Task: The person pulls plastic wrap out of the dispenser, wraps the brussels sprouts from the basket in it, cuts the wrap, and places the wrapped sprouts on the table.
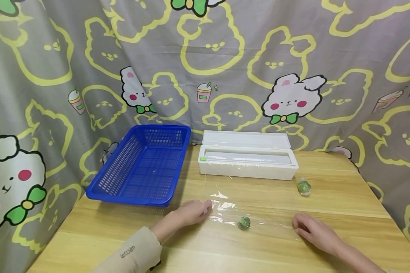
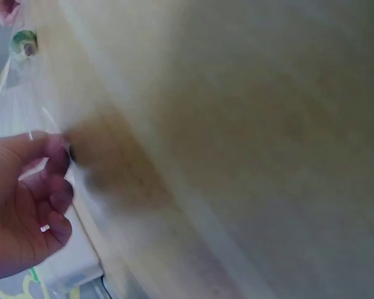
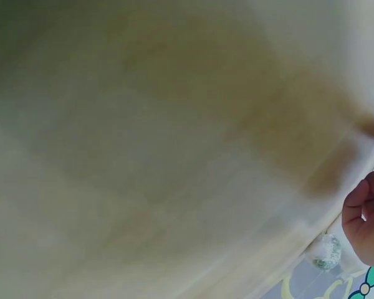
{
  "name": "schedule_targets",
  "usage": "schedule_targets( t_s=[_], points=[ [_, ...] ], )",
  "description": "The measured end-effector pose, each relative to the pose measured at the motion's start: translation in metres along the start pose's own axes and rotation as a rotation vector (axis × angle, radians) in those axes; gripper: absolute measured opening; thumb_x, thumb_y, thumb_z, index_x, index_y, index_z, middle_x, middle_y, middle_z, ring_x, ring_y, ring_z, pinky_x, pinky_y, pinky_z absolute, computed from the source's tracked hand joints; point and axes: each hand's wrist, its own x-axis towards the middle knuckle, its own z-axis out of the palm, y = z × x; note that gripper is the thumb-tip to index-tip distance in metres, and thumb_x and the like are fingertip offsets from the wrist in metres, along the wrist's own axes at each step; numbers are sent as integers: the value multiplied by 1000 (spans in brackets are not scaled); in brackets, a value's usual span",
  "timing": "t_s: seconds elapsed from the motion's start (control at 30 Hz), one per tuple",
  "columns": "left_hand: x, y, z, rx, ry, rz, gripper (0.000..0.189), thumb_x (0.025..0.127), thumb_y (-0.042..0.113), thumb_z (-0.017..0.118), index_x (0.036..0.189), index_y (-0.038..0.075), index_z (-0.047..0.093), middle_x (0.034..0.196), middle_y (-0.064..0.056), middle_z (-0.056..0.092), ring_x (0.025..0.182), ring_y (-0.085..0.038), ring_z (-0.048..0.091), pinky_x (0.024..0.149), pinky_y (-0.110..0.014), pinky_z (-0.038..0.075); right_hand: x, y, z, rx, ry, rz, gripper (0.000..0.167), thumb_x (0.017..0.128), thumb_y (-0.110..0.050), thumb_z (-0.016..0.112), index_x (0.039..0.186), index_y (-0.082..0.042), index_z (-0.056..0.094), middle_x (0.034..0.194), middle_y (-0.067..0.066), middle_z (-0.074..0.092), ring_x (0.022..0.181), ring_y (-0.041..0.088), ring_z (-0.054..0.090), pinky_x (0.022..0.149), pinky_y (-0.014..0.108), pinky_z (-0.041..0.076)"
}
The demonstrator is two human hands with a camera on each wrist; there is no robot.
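Observation:
A sheet of cling film (image 1: 222,206) stretches from the white film dispenser (image 1: 247,170) toward me over the table. My left hand (image 1: 194,211) pinches its near left corner; in the left wrist view the thumb and index finger of that hand (image 2: 34,193) meet at the film. At the near right corner, my right hand (image 1: 316,232) grips the film with curled fingers, only partly seen in the right wrist view. A small round green vegetable (image 1: 244,223) lies between the hands at the film's near part. Another green vegetable (image 1: 304,187), wrapped in film, sits right of the dispenser.
A blue perforated basket (image 1: 130,199) stands at the back left. The dispenser's lid (image 1: 246,139) is raised, with a film roll inside and a green slider (image 1: 203,159) at its left end. A patterned curtain (image 1: 225,57) hangs right behind the wooden table (image 1: 208,254).

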Motion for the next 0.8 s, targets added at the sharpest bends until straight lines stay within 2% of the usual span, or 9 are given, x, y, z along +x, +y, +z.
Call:
schedule_targets(
  t_s=[0.07,0.2,0.4,0.5,0.63,0.8],
  points=[
    [0,0,0,35,-11,19,13,84,8,56,80,17,49,54,7,39,48,-7,36,42,-21,30,0,1,-1,-15,-11,-29,23,80,-5,65,81,-24,52,80,-16,43,70,-5,38,55,19,36],
    [-1,0,3,37,-25,42,19,81,6,58,71,20,50,58,12,42,53,-3,37,45,-18,29,-1,3,-4,-12,-39,-44,20,81,-6,64,82,-25,57,80,-17,42,69,-6,38,54,20,37],
    [-3,-3,2,28,-9,43,11,80,15,63,73,22,59,65,13,47,60,0,41,49,-16,32,-2,6,-9,16,-63,-26,12,84,-13,63,85,-24,59,80,-17,42,69,-6,38,55,20,37],
    [-4,-5,1,16,-22,30,6,77,19,65,78,22,60,67,13,47,61,1,41,50,-16,33,-3,8,-10,37,-55,-33,10,84,-16,63,86,-24,59,80,-16,42,69,-5,36,55,19,35],
    [-6,-6,-1,6,-47,-5,11,74,22,68,83,22,61,68,12,47,61,-1,42,52,-17,34,-5,9,-11,72,-58,-32,8,83,-21,65,89,-22,59,80,-15,41,71,-4,35,56,19,33],
    [-9,-7,-4,11,-83,-58,19,70,24,71,87,24,61,69,12,47,62,-3,42,52,-20,35,-7,9,-12,80,-99,-12,19,81,-30,66,95,-19,59,85,-13,44,73,-3,35,59,20,35]
  ],
)
